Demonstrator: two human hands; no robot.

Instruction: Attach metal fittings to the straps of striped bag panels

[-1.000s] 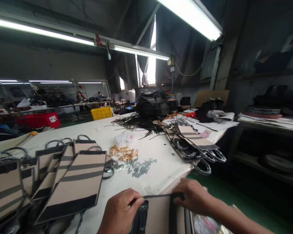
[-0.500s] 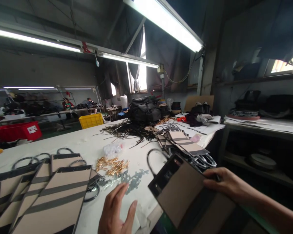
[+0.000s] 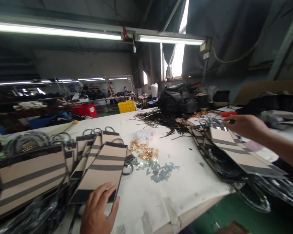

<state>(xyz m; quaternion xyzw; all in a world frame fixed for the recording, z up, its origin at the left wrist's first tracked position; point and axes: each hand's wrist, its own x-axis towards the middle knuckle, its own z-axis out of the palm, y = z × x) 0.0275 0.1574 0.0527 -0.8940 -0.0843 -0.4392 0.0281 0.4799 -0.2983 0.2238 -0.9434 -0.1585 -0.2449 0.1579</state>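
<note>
My left hand (image 3: pixel 99 209) is open, its fingers spread over the lower end of a beige panel with dark stripes (image 3: pixel 104 165) on the left. My right hand (image 3: pixel 246 128) reaches over the top of the right pile of striped panels (image 3: pixel 230 148); its fingers are bent, and whatever they hold is too small to make out. Black looped handles wrapped in clear plastic (image 3: pixel 255 195) hang from that pile past the table edge. Gold metal pieces (image 3: pixel 145 151) and flat grey pieces (image 3: pixel 162 171) lie between the two piles.
More striped panels (image 3: pixel 34 175) cover the left side of the white table (image 3: pixel 146 191). Behind the gold pieces are a clear plastic bag (image 3: pixel 144 134), dark strips (image 3: pixel 166 122) and a big black bag (image 3: pixel 179 99). Yellow (image 3: pixel 127 106) and red (image 3: pixel 85 110) bins stand beyond; people sit far off.
The view has turned left. The panel that my right hand held is no longer in it, and that hand is now at the right pile. My left hand is now over the left panels.
</note>
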